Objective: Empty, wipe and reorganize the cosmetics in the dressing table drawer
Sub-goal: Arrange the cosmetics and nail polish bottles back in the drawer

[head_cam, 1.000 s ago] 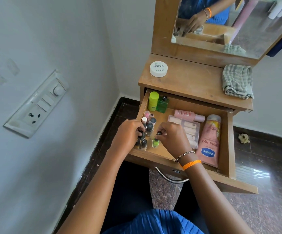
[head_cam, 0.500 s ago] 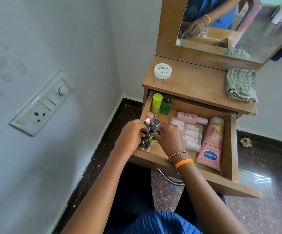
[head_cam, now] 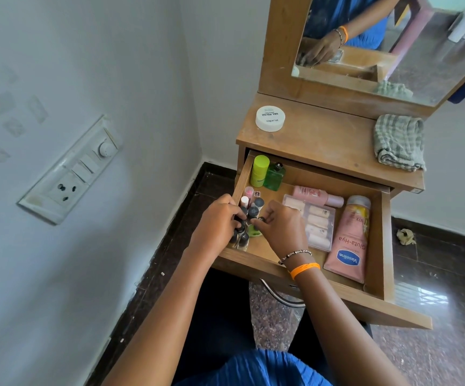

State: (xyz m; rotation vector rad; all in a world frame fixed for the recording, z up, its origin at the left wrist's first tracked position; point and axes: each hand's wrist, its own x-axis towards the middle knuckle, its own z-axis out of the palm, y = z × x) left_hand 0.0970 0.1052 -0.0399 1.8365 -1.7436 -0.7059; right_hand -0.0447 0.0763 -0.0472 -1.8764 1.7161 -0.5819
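Note:
The wooden drawer (head_cam: 384,246) stands pulled open. Along its left side is a cluster of small nail polish bottles (head_cam: 249,215) with dark caps. My left hand (head_cam: 217,227) curls around the bottles on the left of the cluster. My right hand (head_cam: 281,227) pinches a green nail polish bottle (head_cam: 254,231) by its dark cap. Behind them stand a lime tube (head_cam: 259,170) and a green bottle (head_cam: 274,176). To the right lie a pink bottle (head_cam: 317,195), a clear case of false nails (head_cam: 313,224) and a pink Vaseline tube (head_cam: 349,243).
On the dressing table top (head_cam: 323,140) sit a white nail polish remover tub (head_cam: 270,118) and a folded checked cloth (head_cam: 400,142). A mirror (head_cam: 393,45) rises behind. A wall with a switch plate (head_cam: 72,171) is close on the left. A crumpled scrap (head_cam: 405,236) lies on the dark floor.
My right hand has moved the green bottle left against the cluster. My left hand has stayed around the bottles. The camera has shifted slightly.

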